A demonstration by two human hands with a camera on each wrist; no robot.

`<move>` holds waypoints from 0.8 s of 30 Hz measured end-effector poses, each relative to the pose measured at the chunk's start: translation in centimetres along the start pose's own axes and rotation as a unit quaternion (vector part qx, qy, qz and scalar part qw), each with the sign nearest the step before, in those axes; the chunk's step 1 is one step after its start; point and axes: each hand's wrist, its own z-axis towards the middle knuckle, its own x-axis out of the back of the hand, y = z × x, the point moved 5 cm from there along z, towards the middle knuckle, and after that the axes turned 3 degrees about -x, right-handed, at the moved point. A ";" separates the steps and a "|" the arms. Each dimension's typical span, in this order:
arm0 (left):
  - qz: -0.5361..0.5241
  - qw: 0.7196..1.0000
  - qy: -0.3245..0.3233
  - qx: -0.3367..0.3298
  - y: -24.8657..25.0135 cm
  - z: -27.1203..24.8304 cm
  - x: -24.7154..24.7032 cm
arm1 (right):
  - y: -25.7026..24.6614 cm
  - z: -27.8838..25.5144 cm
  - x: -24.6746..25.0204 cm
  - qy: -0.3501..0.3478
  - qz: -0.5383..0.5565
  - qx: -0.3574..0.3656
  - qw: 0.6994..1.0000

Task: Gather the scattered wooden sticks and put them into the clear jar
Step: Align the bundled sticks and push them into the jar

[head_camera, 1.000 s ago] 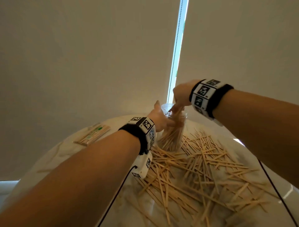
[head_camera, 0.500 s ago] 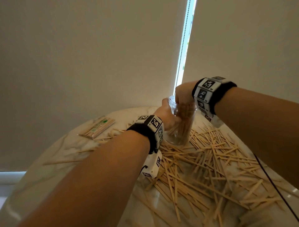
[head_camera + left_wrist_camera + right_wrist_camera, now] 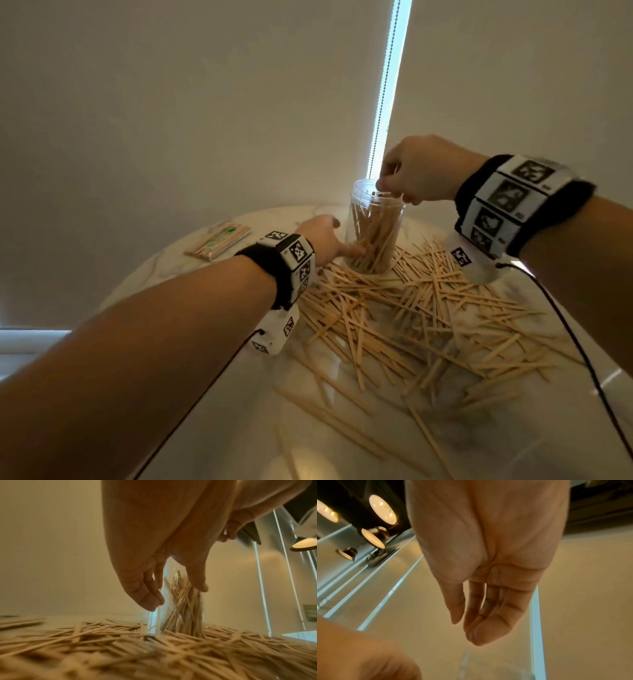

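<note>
The sticks (image 3: 411,308), light, thin and stiff, sprawl mid-tabletop around the jar (image 3: 375,233) and seem best pinched in bundles; left hand (image 3: 322,240) fingers loosely cup the jar, right hand (image 3: 418,171) is relaxed, empty.

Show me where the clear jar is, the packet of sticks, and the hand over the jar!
clear jar (image 3: 373,236): head view, on its see-through side wall.
packet of sticks (image 3: 218,239): head view, middle of the flat wrapper.
right hand (image 3: 424,168): head view, back of the hand, above the jar's mouth.
</note>
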 end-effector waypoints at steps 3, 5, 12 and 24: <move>0.067 0.997 -0.029 -0.026 -0.6 -5.0 1.0 | -0.4 -5.7 -2.7 -0.091 0.022 -0.014 0.995; 0.071 0.991 -0.100 -0.044 -0.5 -9.0 0.7 | -0.8 -10.0 -5.1 -0.153 0.019 -0.022 0.988; 0.063 0.913 -0.392 -0.097 1.0 -22.2 -3.4 | -1.0 -21.6 -11.3 -0.353 -0.048 -0.064 0.932; 0.265 0.914 -0.235 -0.200 -0.7 -25.1 -6.0 | -3.0 -24.4 -11.5 -0.249 -0.058 -0.041 0.966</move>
